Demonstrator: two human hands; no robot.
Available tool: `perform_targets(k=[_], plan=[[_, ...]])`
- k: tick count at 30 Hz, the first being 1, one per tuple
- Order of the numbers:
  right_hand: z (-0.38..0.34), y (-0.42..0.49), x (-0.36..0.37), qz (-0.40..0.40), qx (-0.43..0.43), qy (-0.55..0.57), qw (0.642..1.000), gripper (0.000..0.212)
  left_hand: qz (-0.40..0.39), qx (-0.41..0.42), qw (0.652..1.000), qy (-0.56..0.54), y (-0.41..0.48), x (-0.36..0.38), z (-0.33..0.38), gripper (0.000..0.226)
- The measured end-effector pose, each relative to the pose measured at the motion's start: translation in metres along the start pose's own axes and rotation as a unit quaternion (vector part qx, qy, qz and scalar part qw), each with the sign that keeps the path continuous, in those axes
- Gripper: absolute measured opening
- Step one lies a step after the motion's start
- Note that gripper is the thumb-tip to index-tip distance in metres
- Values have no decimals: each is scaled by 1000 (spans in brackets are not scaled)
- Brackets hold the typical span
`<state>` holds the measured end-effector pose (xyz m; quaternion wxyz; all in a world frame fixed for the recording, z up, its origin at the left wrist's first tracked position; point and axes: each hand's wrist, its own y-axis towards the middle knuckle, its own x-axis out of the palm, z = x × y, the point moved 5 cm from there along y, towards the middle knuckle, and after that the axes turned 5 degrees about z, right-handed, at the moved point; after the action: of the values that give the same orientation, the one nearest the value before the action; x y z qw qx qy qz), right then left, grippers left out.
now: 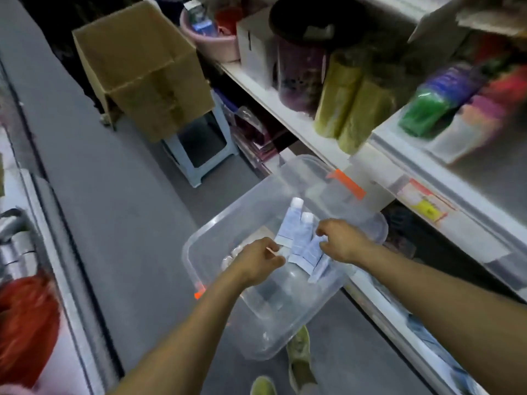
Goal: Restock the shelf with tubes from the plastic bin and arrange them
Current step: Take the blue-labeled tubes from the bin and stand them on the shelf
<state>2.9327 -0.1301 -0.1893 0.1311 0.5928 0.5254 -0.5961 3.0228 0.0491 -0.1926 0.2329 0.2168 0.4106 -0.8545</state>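
Tubes (pixel 299 238), white with pale caps, lie fanned between our hands over the clear plastic bin (pixel 228 223), which sits tilted in the aisle just beside the shelf (pixel 313 138). Our left hand (pixel 258 259) has its grip curled closed on the tubes' flat ends. Our right hand (pixel 342 240) pinches their other edge, fingers partly bent. Below, we see green shoes (pixel 298 354) on the floor.
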Motion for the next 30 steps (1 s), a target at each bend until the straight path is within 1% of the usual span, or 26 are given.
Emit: perform_targets(k=[2, 5, 8, 9, 11, 13, 15, 18, 22, 24, 26, 28, 30], plan=[[10, 37, 24, -28, -2, -45, 999, 32, 5, -12, 1000, 3, 45, 13, -2, 35], [26, 79, 56, -59, -14, -116, 991, 35, 47, -30, 998, -11, 104, 34, -2, 37], [41, 108, 82, -90, -21, -157, 983, 45, 98, -53, 993, -32, 151, 58, -8, 50], [44, 115, 90, -104, -27, -170, 980, 46, 109, -59, 992, -32, 163, 66, -10, 51], [49, 123, 100, -122, -50, -206, 970, 46, 132, -67, 989, -9, 180, 78, -12, 46], [48, 128, 102, -120, -80, -253, 957, 41, 138, -82, 987, 21, 187, 86, -13, 40], [44, 131, 99, -110, -116, -299, 941, 38, 102, -102, 989, 21, 188, 93, -16, 37], [33, 130, 91, -100, -167, -365, 910, 33, 70, -93, 993, 29, 182, 91, -22, 37], [28, 111, 81, -123, -160, -393, 897, 37, 66, -101, 993, 7, 158, 71, -31, 31], [24, 96, 70, -115, -158, -399, 896, 38, 70, -98, 993, -9, 138, 61, -32, 32], [19, 77, 55, -83, -155, -400, 899, 35, 85, -82, 992, -38, 111, 50, -30, 30], [14, 54, 37, -42, -139, -381, 913, 33, 101, -61, 988, -96, 79, 39, -28, 26], [8, 25, 17, -1, -109, -349, 931, 33, 122, -44, 982, -134, 45, 28, -26, 29]])
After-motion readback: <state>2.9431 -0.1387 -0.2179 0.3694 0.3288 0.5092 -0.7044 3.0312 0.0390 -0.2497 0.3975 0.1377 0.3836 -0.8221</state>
